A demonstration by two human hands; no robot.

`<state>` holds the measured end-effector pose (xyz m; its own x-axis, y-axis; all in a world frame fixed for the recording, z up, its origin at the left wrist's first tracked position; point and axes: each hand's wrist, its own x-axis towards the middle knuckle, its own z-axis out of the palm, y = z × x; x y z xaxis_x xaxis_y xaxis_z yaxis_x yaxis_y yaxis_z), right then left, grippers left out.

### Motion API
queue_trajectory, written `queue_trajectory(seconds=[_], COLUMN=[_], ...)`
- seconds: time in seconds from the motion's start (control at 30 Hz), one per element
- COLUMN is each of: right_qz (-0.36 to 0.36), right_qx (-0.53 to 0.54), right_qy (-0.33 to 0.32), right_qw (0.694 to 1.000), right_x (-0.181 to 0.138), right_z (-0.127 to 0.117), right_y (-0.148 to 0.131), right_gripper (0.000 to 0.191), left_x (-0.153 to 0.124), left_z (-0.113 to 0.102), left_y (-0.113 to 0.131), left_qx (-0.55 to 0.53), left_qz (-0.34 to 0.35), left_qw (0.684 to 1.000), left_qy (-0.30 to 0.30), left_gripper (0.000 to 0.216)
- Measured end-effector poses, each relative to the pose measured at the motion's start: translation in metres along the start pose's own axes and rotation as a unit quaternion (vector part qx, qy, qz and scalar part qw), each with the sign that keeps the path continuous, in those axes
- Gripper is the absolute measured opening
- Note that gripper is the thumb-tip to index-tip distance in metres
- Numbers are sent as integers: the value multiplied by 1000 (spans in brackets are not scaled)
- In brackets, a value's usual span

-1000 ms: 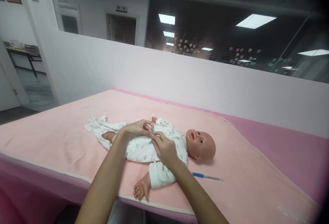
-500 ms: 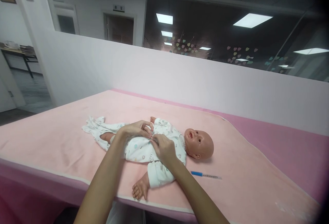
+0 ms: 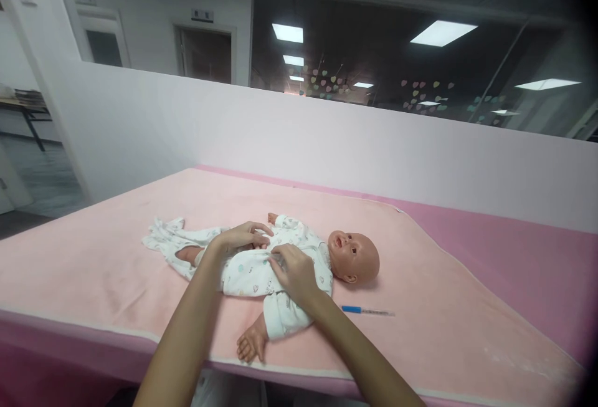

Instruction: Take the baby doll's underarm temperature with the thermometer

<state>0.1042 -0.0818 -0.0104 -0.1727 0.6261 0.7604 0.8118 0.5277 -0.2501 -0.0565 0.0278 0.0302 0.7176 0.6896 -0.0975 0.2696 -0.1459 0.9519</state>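
Observation:
A baby doll (image 3: 354, 257) lies on its back with its head to the right, dressed in a white printed top (image 3: 250, 273). Over the doll's belly, my left hand (image 3: 245, 235) rests on the cloth with its fingers curved and apart. Close beside it on the right, my right hand (image 3: 296, 273) has thumb and fingers closed on the front edge of the top. White printed trousers (image 3: 163, 235) trail at the doll's feet, one lower leg showing bare. A thermometer with a blue end (image 3: 367, 311) lies just below the doll's head.
A pink padded mat (image 3: 443, 307) covers the table, its front edge close to my forearms. Behind it rises a low white partition (image 3: 327, 139), with a dark window (image 3: 374, 39) above. At far left stands a side table (image 3: 23, 108) beyond a doorway.
My fingertips, together at the top's front edge before, have come apart; the left fingers have loosened and moved slightly away. The camera view has turned a little to the right.

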Motion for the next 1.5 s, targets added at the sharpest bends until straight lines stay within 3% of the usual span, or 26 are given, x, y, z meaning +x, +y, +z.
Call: queue_trajectory(seconds=[0.13, 0.2, 0.27, 0.37, 0.47, 0.6, 0.73, 0.87, 1.03, 1.17, 1.27, 1.4, 1.5], right_qz=[35, 60, 107, 185, 194, 208, 293, 345, 271, 198, 198, 182, 172], right_qx=[32, 32, 11, -65, -120, -149, -158, -93, -56, 83, 148, 197, 184], right_qy=[40, 72, 83, 71, 37, -38, -132, -169, -150, -188, -166, -183, -200], right_qw=[998, 995, 991, 978, 973, 966, 934, 919, 949, 959, 955, 946, 947], right_x=[-20, -43, -71, -116, -148, -154, -131, -96, -16, 64, 102, 115, 110], right_z=[-36, -57, -77, -97, -106, -109, -127, -165, -196, -179, -152, -124, -120], right_y=[-2, 6, 21, 53, 81, 94, 84, 68, 50, 57, 69, 75, 76], right_gripper=[12, 10, 11, 11, 16, 22, 24, 26, 32, 26, 27, 28, 28], left_x=[10, 18, 27, 46, 67, 79, 71, 64, 56, 48, 49, 57, 62], left_z=[9, 20, 33, 56, 78, 95, 98, 98, 94, 90, 89, 88, 84], left_y=[3, 11, 24, 40, 41, 25, 24, 29, 27, 22, 17, 13, 13], left_qx=[137, 231, 295, 323, 296, 285, 294, 305, 291, 269, 262, 247, 147], left_qz=[16, 69, 118, 175, 211, 171, 155, 147, 154, 188, 192, 198, 173], left_qw=[980, 945, 912, 897, 908, 931, 934, 934, 939, 942, 939, 915, 925], left_qy=[142, 220, 259, 247, 208, 153, 129, 117, 100, 77, 115, 250, 305], left_gripper=[26, 20, 18, 21, 25, 26, 34, 42, 46, 42, 21, 25, 27])
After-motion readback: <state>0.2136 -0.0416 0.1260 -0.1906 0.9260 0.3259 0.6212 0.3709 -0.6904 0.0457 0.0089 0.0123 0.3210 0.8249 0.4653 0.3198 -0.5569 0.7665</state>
